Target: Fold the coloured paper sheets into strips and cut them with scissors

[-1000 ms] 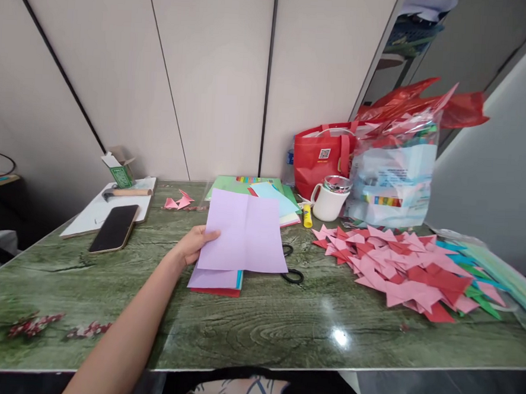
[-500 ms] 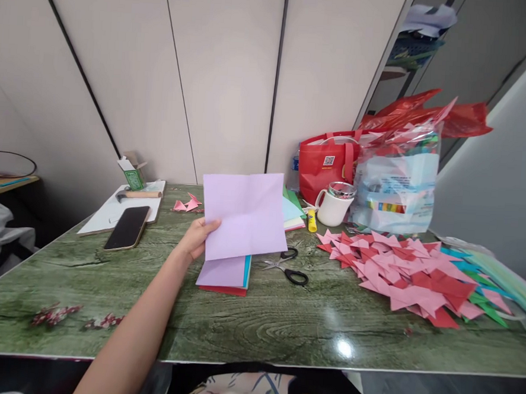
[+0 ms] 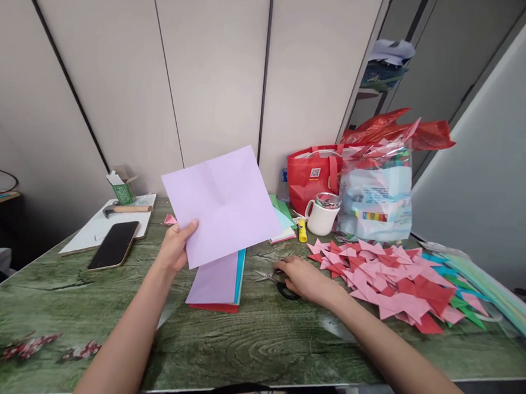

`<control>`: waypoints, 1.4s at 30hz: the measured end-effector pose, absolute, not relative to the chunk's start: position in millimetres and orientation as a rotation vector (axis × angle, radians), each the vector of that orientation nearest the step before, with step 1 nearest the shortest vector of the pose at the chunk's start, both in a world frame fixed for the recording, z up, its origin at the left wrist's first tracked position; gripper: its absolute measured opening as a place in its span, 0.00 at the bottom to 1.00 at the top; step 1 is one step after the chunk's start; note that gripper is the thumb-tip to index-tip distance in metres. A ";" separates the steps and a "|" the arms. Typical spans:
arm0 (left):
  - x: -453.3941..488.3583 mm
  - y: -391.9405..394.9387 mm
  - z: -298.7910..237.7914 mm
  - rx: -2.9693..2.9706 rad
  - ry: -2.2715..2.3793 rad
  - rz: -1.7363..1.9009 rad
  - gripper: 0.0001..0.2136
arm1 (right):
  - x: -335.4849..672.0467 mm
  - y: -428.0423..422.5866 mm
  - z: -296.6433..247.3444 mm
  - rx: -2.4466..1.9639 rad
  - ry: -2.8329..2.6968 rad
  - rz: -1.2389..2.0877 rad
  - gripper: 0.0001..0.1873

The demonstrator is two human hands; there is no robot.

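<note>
My left hand (image 3: 176,248) is closed on the left edge of a creased sheet of lilac paper (image 3: 225,200), thumb on the front, holding it up tilted above the table. Beneath it lies a stack of lilac, blue and red paper (image 3: 216,280), partly covered by the sheet. Right of the stack, my right hand (image 3: 305,277) reaches down over black-handled scissors (image 3: 265,275). Its fingers curl over the handles and hide part of them; the blades lie on the table pointing left.
Folded pink and red paper pieces (image 3: 387,282) are heaped at the right. Behind stand a white mug (image 3: 323,215), a yellow glue stick (image 3: 302,231), a red bag (image 3: 311,176) and a plastic bag (image 3: 379,198). At left lie a phone (image 3: 114,246) and a hammer (image 3: 128,209).
My right hand has come into view from the right and onto the scissors. The lilac sheet in my left hand has tilted, its right side higher. The view has shifted slightly.
</note>
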State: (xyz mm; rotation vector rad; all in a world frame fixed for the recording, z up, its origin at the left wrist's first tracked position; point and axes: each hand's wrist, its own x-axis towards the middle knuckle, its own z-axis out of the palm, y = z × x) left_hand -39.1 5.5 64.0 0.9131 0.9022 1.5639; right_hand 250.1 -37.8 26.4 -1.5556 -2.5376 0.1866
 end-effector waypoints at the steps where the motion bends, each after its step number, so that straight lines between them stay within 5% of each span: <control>1: -37.9 5.3 63.9 0.914 0.900 1.568 0.14 | 249.0 -40.4 24.2 -1.586 -2.543 0.203 0.16; 9: -33.6 2.4 62.5 0.923 0.906 1.543 0.16 | 272.4 -26.9 6.6 -1.552 -2.111 0.478 0.16; 20: -34.3 -5.1 66.1 0.934 0.954 1.476 0.15 | 291.9 2.7 4.5 -0.950 -1.018 1.005 0.21; 28: -30.1 -8.5 64.2 0.914 0.961 1.357 0.11 | 268.8 -10.8 27.7 -0.696 -0.875 1.164 0.16; 33: -28.2 -7.5 62.6 0.883 0.943 1.318 0.08 | 252.4 -7.5 49.5 -0.647 -0.845 1.233 0.23; 42: -36.4 -18.2 55.9 0.883 0.722 1.207 0.19 | 226.0 -6.0 37.1 -0.731 -0.698 1.202 0.23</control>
